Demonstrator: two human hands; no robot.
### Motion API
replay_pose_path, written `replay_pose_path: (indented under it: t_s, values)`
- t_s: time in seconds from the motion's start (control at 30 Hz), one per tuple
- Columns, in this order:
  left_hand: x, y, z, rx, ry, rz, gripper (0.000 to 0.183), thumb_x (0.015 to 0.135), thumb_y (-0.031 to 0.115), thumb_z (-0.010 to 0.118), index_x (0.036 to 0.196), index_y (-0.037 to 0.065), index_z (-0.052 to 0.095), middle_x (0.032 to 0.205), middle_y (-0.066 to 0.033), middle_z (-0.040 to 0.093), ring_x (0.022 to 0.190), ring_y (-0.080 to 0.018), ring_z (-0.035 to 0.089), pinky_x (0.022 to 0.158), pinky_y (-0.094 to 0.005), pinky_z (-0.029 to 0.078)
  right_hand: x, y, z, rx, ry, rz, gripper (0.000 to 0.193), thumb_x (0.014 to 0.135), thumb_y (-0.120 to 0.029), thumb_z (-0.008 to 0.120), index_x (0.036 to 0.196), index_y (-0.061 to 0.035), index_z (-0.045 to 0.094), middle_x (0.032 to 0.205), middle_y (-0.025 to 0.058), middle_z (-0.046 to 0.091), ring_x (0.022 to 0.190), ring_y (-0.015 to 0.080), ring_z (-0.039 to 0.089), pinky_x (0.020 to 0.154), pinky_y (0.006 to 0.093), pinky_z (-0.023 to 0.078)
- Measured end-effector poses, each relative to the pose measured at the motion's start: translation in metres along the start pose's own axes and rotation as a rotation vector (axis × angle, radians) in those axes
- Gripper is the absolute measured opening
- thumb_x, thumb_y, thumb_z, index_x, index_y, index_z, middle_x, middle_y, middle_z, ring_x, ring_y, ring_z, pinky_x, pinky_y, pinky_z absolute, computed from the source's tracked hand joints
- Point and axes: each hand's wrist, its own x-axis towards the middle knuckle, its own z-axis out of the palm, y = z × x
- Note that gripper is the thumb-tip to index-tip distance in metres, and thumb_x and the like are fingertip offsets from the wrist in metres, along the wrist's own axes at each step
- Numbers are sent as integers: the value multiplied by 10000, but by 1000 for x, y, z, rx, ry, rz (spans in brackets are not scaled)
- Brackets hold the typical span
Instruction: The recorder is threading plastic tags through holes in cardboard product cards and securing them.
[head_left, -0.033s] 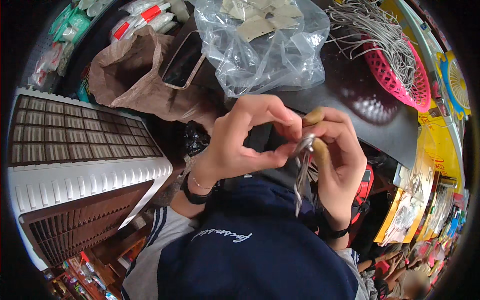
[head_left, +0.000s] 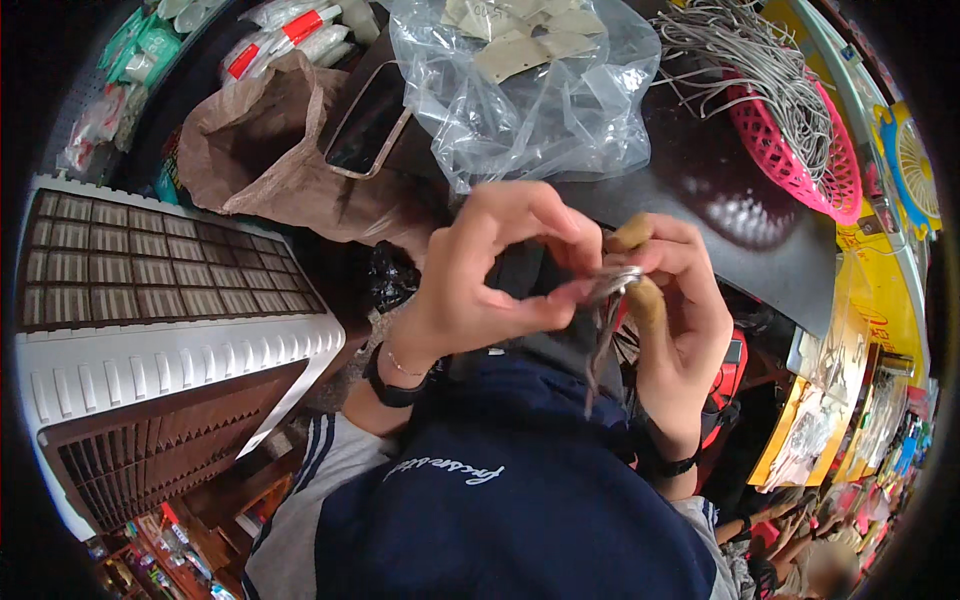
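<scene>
My left hand (head_left: 480,285) and my right hand (head_left: 685,320) meet close together above my dark blue top. The left thumb and fingers pinch a small metal ring (head_left: 615,280). My right hand grips a tan tag-like piece (head_left: 648,300) that touches the ring. From the ring a thin grey cord (head_left: 598,350) hangs down between the hands. Each wrist carries a black band.
A clear plastic bag (head_left: 560,110) of tan card tags lies on the dark table (head_left: 720,215). A pink basket (head_left: 800,150) of grey wire loops stands at the right. A phone (head_left: 365,125) rests on a brown paper bag (head_left: 250,165). A white gridded crate (head_left: 170,350) is at left.
</scene>
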Motion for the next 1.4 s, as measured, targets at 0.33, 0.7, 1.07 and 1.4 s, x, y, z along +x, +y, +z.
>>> replay_pose_path:
  t_s: [0.33, 0.7, 1.07, 1.4]
  values:
    - [6, -3, 6, -469, 265, -255, 458, 799, -69, 642, 1124, 44, 340, 955, -152, 634, 886, -148, 624, 812, -265, 509, 2, 16, 3, 228, -168, -104, 189, 813, 1, 617, 985, -17, 540, 1287, 218, 417, 1161, 335, 508, 927, 395, 418]
    - [15, 2, 2, -423, 385, -322, 466, 801, -19, 643, 1176, 55, 377, 900, -144, 631, 822, -221, 644, 774, -302, 512, -3, 12, 0, 427, -215, 201, 509, 700, 173, 587, 1164, -15, 498, 1238, 141, 492, 851, 165, 597, 758, 281, 491]
    - [29, -5, -16, -495, 454, -283, 435, 812, -15, 642, 1169, 40, 400, 959, -160, 638, 862, -218, 642, 804, -317, 522, 4, 4, -3, 104, -487, 156, 691, 628, 145, 609, 1282, -38, 481, 1270, 108, 520, 754, 146, 577, 727, 274, 482]
    - [48, -3, -12, -395, 365, -295, 416, 832, 17, 639, 1178, 66, 414, 993, -158, 632, 892, -236, 640, 813, -313, 510, 7, 7, -6, 294, -446, 206, 536, 708, 109, 628, 1215, -2, 493, 1190, 99, 562, 838, 142, 607, 767, 275, 489]
